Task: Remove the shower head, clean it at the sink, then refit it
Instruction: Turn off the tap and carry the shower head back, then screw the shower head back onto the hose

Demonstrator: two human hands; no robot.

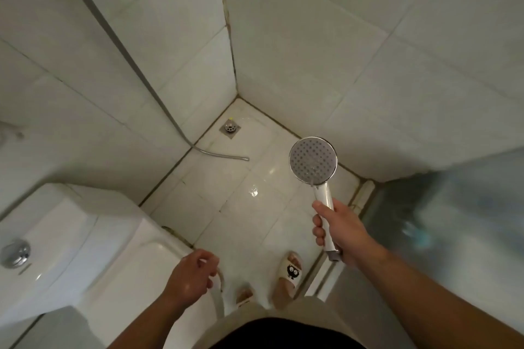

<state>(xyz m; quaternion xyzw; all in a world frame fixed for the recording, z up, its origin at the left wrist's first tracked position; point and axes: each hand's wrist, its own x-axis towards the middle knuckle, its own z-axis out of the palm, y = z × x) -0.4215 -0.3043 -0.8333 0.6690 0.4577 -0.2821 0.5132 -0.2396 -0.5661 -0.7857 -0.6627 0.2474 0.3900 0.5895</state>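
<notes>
Shower head (pixel 313 160) is detached, held by its handle in right hand (pixel 338 231); hose (pixel 224 155) end lies loose on floor. Left hand (pixel 192 275) is loosely curled, empty. Cleaning at sink & refit remain.

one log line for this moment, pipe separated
stage: head detached | right hand: gripping shower head handle | left hand: empty, half curled | hose: loose end on floor
</notes>
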